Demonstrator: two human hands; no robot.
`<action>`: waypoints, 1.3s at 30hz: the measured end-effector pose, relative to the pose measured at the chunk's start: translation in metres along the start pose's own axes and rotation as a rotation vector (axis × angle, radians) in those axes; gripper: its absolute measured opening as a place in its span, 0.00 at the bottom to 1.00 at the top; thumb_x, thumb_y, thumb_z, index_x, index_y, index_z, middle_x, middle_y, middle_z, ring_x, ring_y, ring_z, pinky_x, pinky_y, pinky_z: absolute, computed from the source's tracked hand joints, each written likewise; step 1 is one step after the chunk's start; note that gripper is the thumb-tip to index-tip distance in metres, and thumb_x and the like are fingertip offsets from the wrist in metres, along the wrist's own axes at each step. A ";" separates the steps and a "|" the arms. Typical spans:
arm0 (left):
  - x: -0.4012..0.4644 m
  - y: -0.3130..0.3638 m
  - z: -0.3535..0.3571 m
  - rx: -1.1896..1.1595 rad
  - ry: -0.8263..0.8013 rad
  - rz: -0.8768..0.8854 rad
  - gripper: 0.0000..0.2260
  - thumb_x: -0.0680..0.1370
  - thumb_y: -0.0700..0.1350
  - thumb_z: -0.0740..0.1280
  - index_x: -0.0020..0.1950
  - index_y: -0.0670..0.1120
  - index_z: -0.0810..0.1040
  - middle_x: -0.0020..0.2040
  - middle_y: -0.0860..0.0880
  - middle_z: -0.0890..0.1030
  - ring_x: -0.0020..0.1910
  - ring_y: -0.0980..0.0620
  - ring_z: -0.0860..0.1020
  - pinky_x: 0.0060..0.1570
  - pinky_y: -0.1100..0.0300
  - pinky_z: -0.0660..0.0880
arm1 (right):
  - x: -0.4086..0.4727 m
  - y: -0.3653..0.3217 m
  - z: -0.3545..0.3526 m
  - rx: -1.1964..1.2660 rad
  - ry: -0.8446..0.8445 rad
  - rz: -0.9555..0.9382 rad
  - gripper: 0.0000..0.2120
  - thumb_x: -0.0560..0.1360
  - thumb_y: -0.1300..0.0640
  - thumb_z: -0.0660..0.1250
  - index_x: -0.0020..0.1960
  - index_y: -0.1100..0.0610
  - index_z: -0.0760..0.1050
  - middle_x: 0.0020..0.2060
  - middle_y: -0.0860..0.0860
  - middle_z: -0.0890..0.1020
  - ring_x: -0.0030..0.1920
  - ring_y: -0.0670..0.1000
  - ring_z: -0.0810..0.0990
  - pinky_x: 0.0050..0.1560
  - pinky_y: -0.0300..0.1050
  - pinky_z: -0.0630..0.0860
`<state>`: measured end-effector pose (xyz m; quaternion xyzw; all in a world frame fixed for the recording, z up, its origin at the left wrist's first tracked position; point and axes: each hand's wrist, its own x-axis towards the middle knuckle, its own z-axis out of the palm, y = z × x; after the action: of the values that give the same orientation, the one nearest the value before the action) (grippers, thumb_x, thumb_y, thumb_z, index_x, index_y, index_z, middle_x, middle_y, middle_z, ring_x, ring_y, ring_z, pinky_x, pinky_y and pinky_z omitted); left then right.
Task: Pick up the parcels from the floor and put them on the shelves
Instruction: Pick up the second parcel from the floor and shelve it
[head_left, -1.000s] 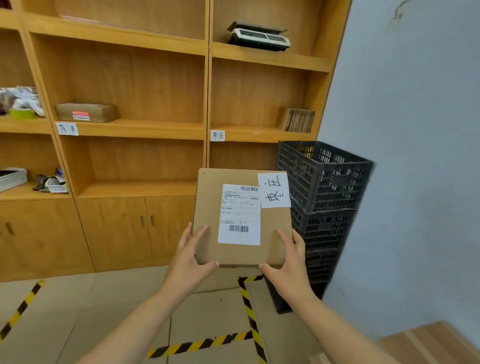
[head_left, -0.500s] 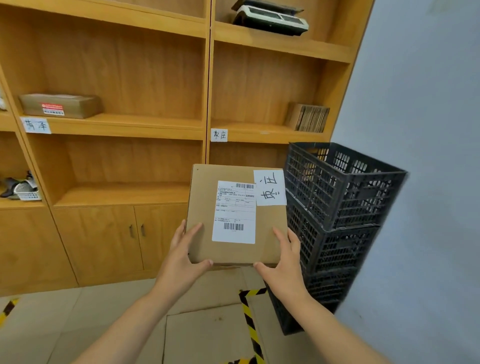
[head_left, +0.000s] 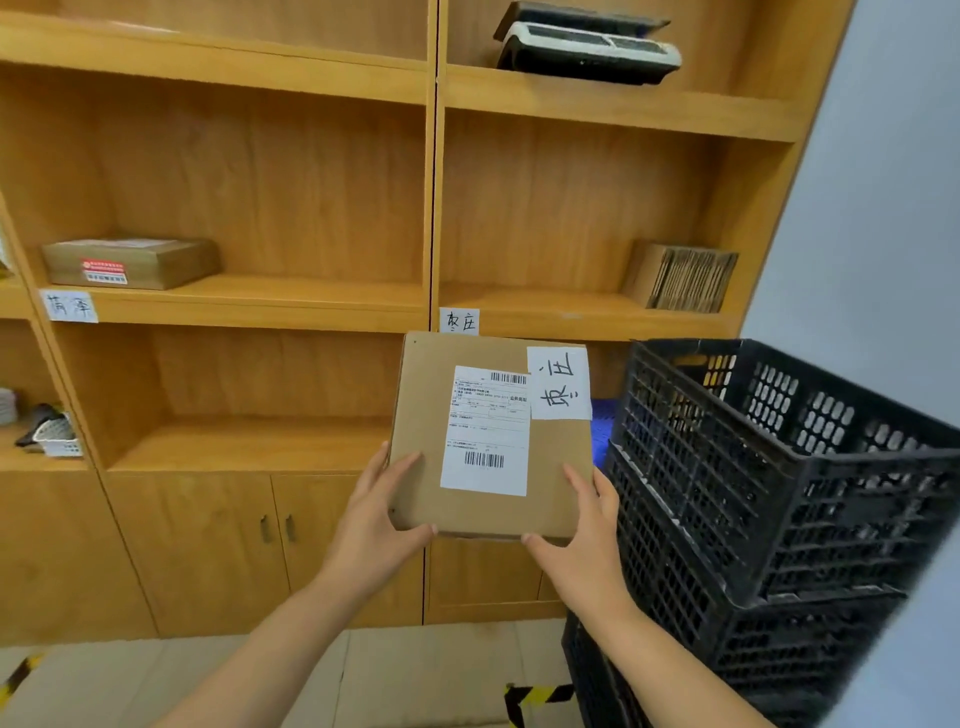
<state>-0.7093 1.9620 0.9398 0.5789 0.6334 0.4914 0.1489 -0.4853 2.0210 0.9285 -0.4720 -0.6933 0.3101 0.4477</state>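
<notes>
Squarely at centre frame: a flat cardboard parcel (head_left: 488, 441), held up off the floor by both hands, face toward the camera, printed shipping label (head_left: 485, 431) and handwritten white tag (head_left: 560, 383) showing. Left hand (head_left: 376, 519) clamped on the lower left corner, thumb across the front, fingers wrapped behind; right hand (head_left: 584, 540) clamped on the lower right corner the same way. Both closed on the box, neither free, neither clearly nearer the shelving.

Key relation: parcel above and just beyond both hands, its top edge overlapping the front lip of the middle shelf (head_left: 587, 312) in the right bay, just under the small paper tag (head_left: 460, 321) stuck at the divider. Characters on that tag seem to match those on the parcel's own tag, so probably the intended bay, though only a guess. Long axis of the box close to upright in the frame, tilted slightly back; likely needs tipping flat and pushing up and forward to land on the board.

Right bay mostly bare: a stack of folded cardboard (head_left: 680, 278) at the far right end, well apart from the open middle stretch. Black crates (head_left: 779, 493) stacked at right of frame, just beside the right hand, a possible snag for that elbow. Left bay at the same height already holding another parcel (head_left: 130, 262).
</notes>
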 end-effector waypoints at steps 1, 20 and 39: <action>0.010 -0.002 0.005 0.013 0.004 0.001 0.35 0.67 0.42 0.75 0.69 0.59 0.65 0.76 0.55 0.55 0.69 0.57 0.59 0.61 0.60 0.66 | 0.010 0.005 0.001 0.003 -0.003 0.007 0.40 0.66 0.57 0.74 0.70 0.41 0.57 0.71 0.40 0.51 0.72 0.47 0.57 0.72 0.53 0.62; 0.244 -0.075 0.089 -0.060 -0.032 0.033 0.35 0.67 0.40 0.74 0.70 0.58 0.64 0.74 0.56 0.54 0.68 0.60 0.53 0.69 0.51 0.62 | 0.235 0.068 0.040 -0.095 0.094 -0.026 0.40 0.67 0.57 0.74 0.70 0.39 0.55 0.71 0.37 0.47 0.73 0.46 0.53 0.73 0.50 0.59; 0.447 -0.092 0.120 -0.032 0.074 0.092 0.35 0.69 0.43 0.74 0.71 0.58 0.62 0.76 0.57 0.53 0.73 0.54 0.54 0.68 0.54 0.62 | 0.455 0.079 0.056 -0.106 0.081 -0.145 0.39 0.67 0.56 0.74 0.70 0.40 0.57 0.71 0.36 0.48 0.70 0.42 0.56 0.69 0.42 0.61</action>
<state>-0.7998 2.4238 0.9799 0.5864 0.6032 0.5290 0.1115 -0.5764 2.4732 0.9873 -0.4556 -0.7224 0.2202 0.4712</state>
